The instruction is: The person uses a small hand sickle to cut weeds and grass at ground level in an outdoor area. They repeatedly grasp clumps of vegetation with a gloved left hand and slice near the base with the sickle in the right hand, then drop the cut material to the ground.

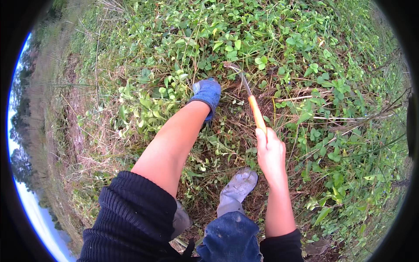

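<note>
My right hand (pixel 271 152), bare, is wrapped around the orange handle (pixel 257 113) of a sickle. The sickle's curved metal blade (pixel 243 77) points away from me and hooks left at its tip, among low green stems. Reaching forward to the left of the blade is my left hand (pixel 207 93), in a blue knitted glove with a grey patch. Its fingers are turned away and partly hidden in the weeds (pixel 170 83), so their grip does not show. Between the two hands lies brown soil (pixel 232 93) with dry stalks.
Leafy ground plants (pixel 271 36) spread ahead and to the right. A muddy grey boot (pixel 240 183) stands below my hands; another boot (pixel 181 219) is partly behind my left sleeve. Dry branches (pixel 366 121) stick out at right. Dry grass (pixel 88 163) covers the left side.
</note>
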The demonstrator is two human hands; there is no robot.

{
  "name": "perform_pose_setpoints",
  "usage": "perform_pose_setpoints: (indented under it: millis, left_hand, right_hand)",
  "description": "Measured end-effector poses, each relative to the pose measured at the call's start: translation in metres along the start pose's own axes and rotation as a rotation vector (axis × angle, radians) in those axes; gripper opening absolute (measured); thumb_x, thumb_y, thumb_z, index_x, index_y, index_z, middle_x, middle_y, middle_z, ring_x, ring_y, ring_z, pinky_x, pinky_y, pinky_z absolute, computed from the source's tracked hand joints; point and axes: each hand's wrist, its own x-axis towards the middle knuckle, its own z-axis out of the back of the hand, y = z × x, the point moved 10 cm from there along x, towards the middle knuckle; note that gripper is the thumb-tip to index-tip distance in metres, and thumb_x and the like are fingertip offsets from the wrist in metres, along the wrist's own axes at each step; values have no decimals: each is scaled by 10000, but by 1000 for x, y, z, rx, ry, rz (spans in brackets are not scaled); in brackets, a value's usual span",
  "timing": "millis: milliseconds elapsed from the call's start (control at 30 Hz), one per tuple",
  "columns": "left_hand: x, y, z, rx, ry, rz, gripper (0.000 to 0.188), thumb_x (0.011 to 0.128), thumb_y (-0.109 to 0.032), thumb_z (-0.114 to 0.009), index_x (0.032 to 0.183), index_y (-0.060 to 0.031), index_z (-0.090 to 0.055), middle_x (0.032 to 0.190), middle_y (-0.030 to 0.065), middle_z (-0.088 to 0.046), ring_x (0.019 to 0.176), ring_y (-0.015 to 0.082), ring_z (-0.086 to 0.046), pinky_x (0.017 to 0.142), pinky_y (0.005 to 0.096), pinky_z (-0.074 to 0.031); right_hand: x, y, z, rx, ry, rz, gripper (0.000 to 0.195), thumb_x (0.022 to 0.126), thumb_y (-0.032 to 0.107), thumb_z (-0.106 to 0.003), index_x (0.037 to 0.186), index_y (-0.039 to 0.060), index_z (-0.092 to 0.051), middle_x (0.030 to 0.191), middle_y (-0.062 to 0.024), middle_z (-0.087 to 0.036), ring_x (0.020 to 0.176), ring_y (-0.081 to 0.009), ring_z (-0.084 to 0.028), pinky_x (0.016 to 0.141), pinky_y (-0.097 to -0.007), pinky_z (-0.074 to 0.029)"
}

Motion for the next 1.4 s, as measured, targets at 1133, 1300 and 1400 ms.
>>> perform_pose_setpoints:
  millis: [1133,1300,1400]
  left_hand:
    - [-103,119,-33,201,123,-175,249,878,-136,-460,1093,-32,-529,940,148,-645,879,305,-646,737,423,-522]
    - [-120,109,-49,98,74,-182,295,870,-136,-484,1163,-100,-496,1041,160,-589,944,308,-618,763,425,-513]
    - [-134,111,-50,142,152,-190,419,851,-187,-549,1254,-120,-451,1154,168,-529,1053,314,-555,854,414,-481]
  right_hand:
    - [-80,-65,-96,-324,263,-32,322,907,348,-511,919,27,-534,624,-190,-617,588,-374,-629,531,-474,-499]
    - [-186,-112,-39,-241,305,-216,292,887,333,-533,973,54,-549,699,-199,-624,645,-392,-619,575,-463,-496]
    - [-171,-99,-19,-56,164,-234,244,888,262,-556,998,44,-553,719,-187,-618,627,-360,-618,568,-430,-484]
